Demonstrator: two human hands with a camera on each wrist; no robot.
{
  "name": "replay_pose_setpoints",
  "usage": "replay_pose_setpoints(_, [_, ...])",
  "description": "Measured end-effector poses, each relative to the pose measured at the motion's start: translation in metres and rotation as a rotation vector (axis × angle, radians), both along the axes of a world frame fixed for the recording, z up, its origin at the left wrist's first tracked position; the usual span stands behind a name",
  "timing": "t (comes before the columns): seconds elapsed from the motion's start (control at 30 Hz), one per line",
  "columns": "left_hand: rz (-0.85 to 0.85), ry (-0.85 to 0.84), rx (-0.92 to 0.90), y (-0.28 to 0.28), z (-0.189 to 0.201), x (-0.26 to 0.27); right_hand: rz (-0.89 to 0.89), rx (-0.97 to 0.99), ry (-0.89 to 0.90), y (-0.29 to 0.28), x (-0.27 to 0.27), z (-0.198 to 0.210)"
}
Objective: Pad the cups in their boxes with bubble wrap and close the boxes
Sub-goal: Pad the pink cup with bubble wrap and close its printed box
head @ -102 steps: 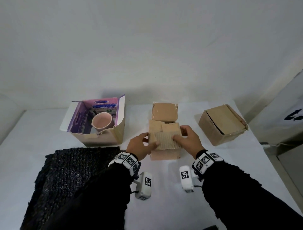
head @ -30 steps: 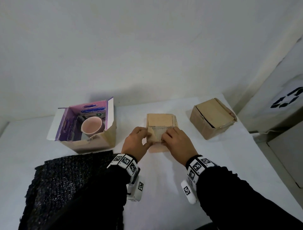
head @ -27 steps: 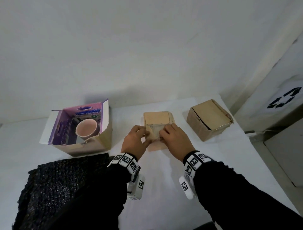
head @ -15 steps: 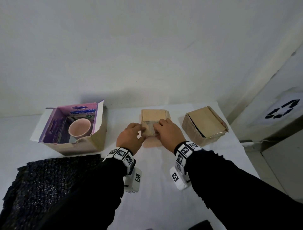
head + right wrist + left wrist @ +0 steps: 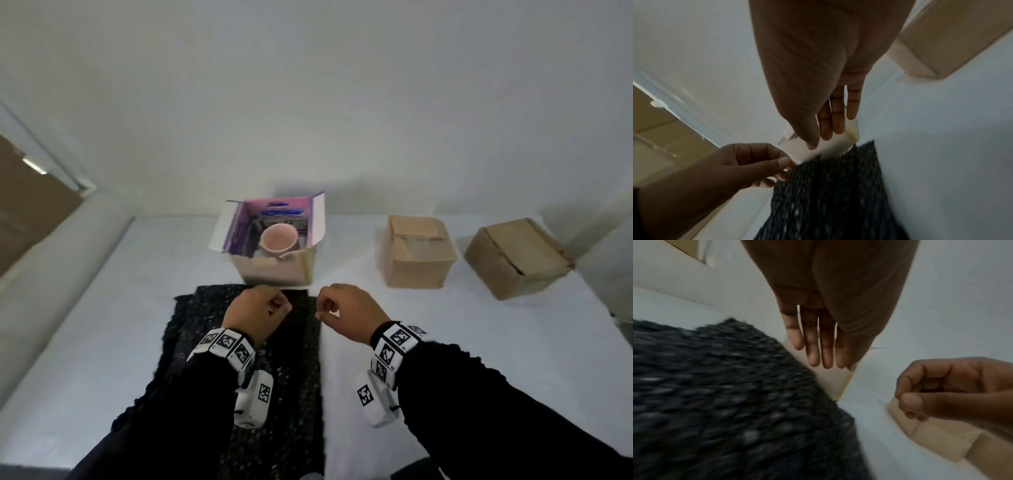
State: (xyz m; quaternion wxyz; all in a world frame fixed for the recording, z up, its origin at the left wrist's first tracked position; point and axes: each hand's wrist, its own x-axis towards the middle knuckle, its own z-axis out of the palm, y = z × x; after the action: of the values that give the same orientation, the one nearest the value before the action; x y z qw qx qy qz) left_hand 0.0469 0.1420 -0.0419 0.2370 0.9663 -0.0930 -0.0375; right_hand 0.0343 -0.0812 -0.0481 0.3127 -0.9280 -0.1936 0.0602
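Both hands hover above the far end of the black bubble wrap (image 5: 246, 370), just in front of the open box (image 5: 274, 270). Neither touches the wrap or the box as far as the views show.

Left hand (image 5: 255, 317): the head view shows the fingers (image 5: 764, 164) loosely curled, thumb near the index tip. The left wrist view shows them hanging nearly straight. Nothing is held.

Right hand (image 5: 346, 313): fingers (image 5: 920, 386) loosely curled inward, thumb lying over them. Nothing is held. The two hands are near each other but apart.

Landmark: the open box. It sits on the white worktop (image 5: 102, 325), flaps up, purple printed lining inside. A pink cup (image 5: 279, 241) stands upright in it; no padding is visible around it. The bubble wrap lies flat on the worktop, its far edge touching or just short of the near wall of the open box; I cannot tell which.

To the right of the open box, well apart, stands a closed brown box (image 5: 416, 257), with clear tape across its top flaps. Further right, near the worktop's edge, sits a second closed brown box (image 5: 517, 258), turned at an angle.

Behind the open box rises a plain white wall (image 5: 308, 102). To the far left of it is a brown panel (image 5: 30, 202). Both wrist views are motion-blurred.
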Motion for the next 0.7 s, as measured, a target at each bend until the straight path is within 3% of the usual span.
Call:
replay_pose_setpoints(0.1, [-0.024, 0.107, 0.152, 0.055, -0.018, -0.027, 0.049, -0.006, 0.081, 0.047, -0.023, -0.022])
replay_pose_setpoints(0.2, [-0.050, 0.230, 0.300, 0.096, -0.044, -0.050, 0.057, -0.201, 0.154, 0.082, -0.045, -0.045])
replay_pose_setpoints(0.33, [-0.137, 0.336, 0.301, 0.122, -0.066, -0.070, -0.031, -0.437, 0.174, 0.108, -0.069, -0.069])
replay_pose_setpoints(0.53, [-0.151, 0.225, 0.310, 0.126, -0.072, -0.073, -0.211, -0.362, -0.073, 0.129, -0.070, -0.074])
replay_pose_setpoints(0.63, [-0.130, 0.096, 0.208, 0.127, -0.071, -0.071, -0.224, -0.297, -0.009, 0.140, -0.065, -0.069])
replay_pose_setpoints(0.7, [-0.113, -0.083, 0.113, 0.130, -0.071, -0.070, -0.243, -0.213, 0.070, 0.145, -0.062, -0.062])
